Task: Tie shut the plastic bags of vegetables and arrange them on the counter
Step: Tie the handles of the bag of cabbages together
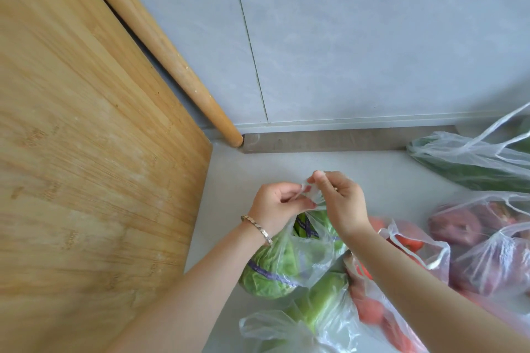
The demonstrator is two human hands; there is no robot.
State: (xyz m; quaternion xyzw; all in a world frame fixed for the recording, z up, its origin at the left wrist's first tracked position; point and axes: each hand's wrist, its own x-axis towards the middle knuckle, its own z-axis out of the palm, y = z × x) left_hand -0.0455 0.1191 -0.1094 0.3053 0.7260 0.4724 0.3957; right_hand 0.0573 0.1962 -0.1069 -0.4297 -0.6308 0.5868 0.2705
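Left hand point(275, 203) and right hand point(342, 202) pinched handles point(313, 197) of cabbage bag point(286, 261); knot needed snug, even pull, low near cabbage.

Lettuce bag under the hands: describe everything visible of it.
The lettuce bag is thin clear plastic, crinkled, holding a green leafy head wrapped with a purple band. It sits on the pale counter. The left hand and right hand pinch its gathered handles above it; a tomato bag lies beside it.
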